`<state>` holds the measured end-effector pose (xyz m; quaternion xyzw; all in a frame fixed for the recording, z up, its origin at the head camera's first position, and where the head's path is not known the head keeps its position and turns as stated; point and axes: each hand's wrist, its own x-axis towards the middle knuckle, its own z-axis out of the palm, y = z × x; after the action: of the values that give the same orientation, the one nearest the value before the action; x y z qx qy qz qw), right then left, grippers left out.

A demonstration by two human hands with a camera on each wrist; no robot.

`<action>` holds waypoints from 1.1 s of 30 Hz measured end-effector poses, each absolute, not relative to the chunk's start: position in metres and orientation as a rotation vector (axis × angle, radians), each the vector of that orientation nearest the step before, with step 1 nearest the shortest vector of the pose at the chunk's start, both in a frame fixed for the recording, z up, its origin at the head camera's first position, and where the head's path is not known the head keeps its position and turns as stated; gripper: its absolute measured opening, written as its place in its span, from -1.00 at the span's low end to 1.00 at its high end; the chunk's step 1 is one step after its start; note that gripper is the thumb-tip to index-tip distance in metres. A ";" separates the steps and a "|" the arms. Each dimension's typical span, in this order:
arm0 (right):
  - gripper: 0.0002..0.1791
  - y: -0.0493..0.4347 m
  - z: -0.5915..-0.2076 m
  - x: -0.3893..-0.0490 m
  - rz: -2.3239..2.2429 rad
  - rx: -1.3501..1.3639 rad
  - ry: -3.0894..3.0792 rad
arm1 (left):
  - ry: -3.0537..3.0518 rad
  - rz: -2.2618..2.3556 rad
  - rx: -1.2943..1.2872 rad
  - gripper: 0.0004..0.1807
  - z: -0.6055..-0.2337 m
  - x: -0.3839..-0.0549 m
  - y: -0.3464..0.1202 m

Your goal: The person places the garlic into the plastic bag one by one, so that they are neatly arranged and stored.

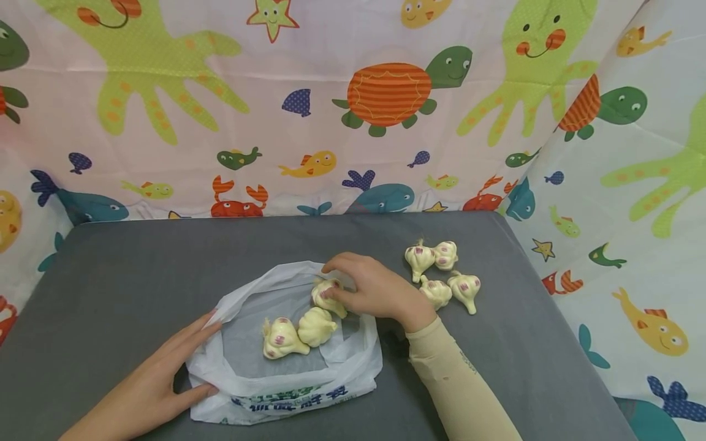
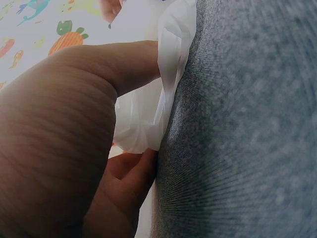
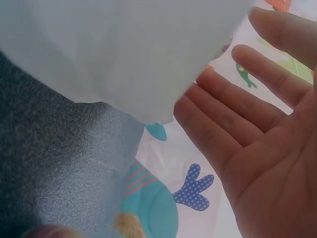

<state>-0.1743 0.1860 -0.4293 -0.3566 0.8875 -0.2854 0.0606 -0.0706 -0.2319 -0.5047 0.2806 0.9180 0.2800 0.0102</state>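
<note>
While left hand (image 1: 157, 367) rests along left edge of white bag (image 1: 287, 383), grip wide, thumb spread from straight fingers, right hand (image 1: 380, 286) reaches over bag's right rim, grip loosely wide, thumb overlapping farthest of three garlic bulbs (image 1: 317, 327) inside. Four loose bulbs (image 1: 420, 260) clustered right, on gray tabletop (image 1: 138, 275).

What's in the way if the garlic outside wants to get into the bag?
The right side of the bag stands between its inside and the four garlic bulbs outside, and the right hand reaches in across that side too. The bag's top is open, so going over the rim should probably work.
</note>
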 end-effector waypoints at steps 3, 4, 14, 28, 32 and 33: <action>-0.55 0.187 -0.429 -0.175 -0.856 -1.063 2.684 | 2.857 0.889 0.873 0.14 -0.505 -0.070 -0.231; -0.55 0.188 -0.430 -0.175 -0.853 -1.061 2.685 | 2.857 0.886 0.872 0.13 -0.505 -0.071 -0.231; -0.60 0.191 -0.430 -0.177 -0.851 -1.054 2.722 | 2.834 0.902 0.882 0.14 -0.509 -0.072 -0.233; -0.59 0.194 -0.426 -0.176 -0.852 -1.073 2.731 | 2.840 0.922 0.927 0.15 -0.508 -0.072 -0.232; -0.58 0.196 -0.426 -0.176 -0.846 -1.049 2.743 | 2.841 0.932 0.934 0.15 -0.508 -0.071 -0.232; -0.57 0.197 -0.426 -0.176 -0.844 -1.045 2.748 | 2.845 0.924 0.928 0.15 -0.509 -0.071 -0.233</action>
<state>-0.1763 0.1966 -0.4260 -0.3413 0.8976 -0.2757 0.0416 -0.0711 -0.2325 -0.5085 0.2963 0.9084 0.2950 0.0051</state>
